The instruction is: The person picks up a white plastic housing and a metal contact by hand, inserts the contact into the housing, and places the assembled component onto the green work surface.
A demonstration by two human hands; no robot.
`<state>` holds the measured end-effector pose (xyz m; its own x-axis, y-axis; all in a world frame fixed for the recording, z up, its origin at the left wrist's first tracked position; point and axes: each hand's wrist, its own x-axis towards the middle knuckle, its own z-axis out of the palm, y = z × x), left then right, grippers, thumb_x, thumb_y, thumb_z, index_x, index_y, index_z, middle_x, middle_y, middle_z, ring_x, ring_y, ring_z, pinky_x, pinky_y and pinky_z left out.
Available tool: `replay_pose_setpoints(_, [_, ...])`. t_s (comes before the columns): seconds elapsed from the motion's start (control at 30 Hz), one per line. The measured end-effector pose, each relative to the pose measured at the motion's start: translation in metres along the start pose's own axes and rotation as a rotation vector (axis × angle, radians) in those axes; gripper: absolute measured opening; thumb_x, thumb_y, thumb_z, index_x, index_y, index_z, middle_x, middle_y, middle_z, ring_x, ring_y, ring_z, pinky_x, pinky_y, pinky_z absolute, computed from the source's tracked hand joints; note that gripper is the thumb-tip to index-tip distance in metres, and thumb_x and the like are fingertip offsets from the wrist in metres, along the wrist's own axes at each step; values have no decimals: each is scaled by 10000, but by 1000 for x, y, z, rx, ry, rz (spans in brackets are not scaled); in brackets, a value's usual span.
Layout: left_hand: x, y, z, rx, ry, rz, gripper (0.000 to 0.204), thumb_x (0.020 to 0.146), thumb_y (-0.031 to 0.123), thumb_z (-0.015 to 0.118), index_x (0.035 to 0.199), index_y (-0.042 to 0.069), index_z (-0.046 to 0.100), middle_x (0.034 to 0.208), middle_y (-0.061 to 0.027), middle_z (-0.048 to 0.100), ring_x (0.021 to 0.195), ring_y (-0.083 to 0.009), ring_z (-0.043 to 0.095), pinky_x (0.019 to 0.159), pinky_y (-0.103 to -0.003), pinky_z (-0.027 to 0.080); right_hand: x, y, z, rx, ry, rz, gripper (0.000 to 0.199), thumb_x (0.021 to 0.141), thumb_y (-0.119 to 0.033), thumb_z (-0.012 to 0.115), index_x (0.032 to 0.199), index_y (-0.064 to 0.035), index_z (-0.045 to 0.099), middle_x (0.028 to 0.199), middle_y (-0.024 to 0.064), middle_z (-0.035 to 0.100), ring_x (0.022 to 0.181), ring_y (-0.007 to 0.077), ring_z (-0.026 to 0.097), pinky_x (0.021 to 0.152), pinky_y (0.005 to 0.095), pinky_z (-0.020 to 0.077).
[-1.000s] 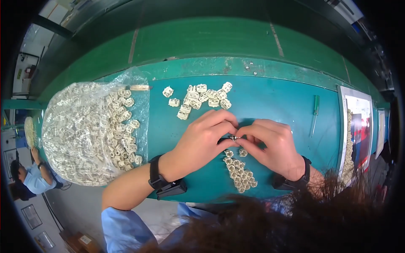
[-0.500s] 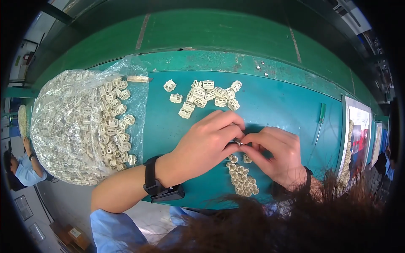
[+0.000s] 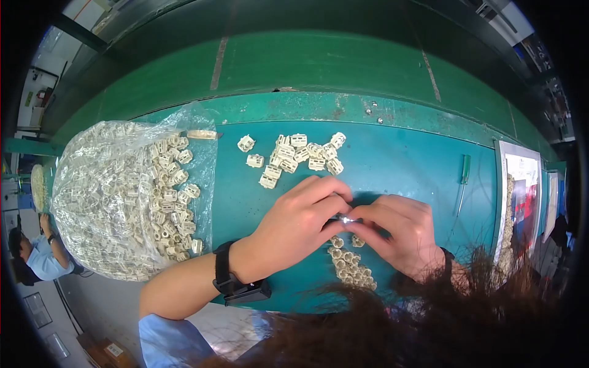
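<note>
Above the teal mat, my left hand (image 3: 300,211) and my right hand (image 3: 399,230) meet fingertip to fingertip. Both are closed in a pinch on a small shiny metal part (image 3: 346,219), mostly covered by the fingers. Its exact kind is too small to make out. Just below the fingertips lies a cluster of small cream ring-like plastic pieces (image 3: 353,270), partly behind hair at the lower edge. Beyond my left hand is a loose group of cream slotted plastic housings (image 3: 285,153), some stacked on others.
At left, a big clear plastic bag (image 3: 101,202) spills many cream housings (image 3: 175,211) onto the mat. A green-handled screwdriver (image 3: 465,168) lies at right, near a framed sheet (image 3: 521,184). Small metal bits (image 3: 374,112) sit on the table's far ledge. Another person (image 3: 43,251) works at far left.
The whole scene sits slightly lower in the picture as the head view shifts. My hands stay pinched together, and the metal part now catches a brighter glint.
</note>
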<state>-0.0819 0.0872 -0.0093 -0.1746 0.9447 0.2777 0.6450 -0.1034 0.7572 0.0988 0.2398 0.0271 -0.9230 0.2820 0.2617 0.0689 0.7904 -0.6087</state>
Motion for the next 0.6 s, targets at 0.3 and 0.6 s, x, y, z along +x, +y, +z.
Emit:
replay_pose_setpoints(0.3, [-1, 1, -2, 0, 6, 8, 304, 798, 134, 982, 1041, 106, 801, 1222, 3, 742, 1035, -246, 722, 843, -385, 619, 6, 5, -15, 103, 48, 73, 173, 892, 11, 869, 1049, -60, 850, 811, 72, 747, 680, 218, 718, 606, 345, 553])
replay_pose_setpoints(0.6, [0, 3, -5, -13, -18, 31, 345, 796, 134, 982, 1107, 119, 833, 1250, 9, 749, 1020, -237, 715, 848, -372, 619, 5, 15, -43, 8, -32, 18, 170, 895, 18, 860, 1051, -48, 847, 823, 71, 750, 696, 205, 713, 615, 335, 549])
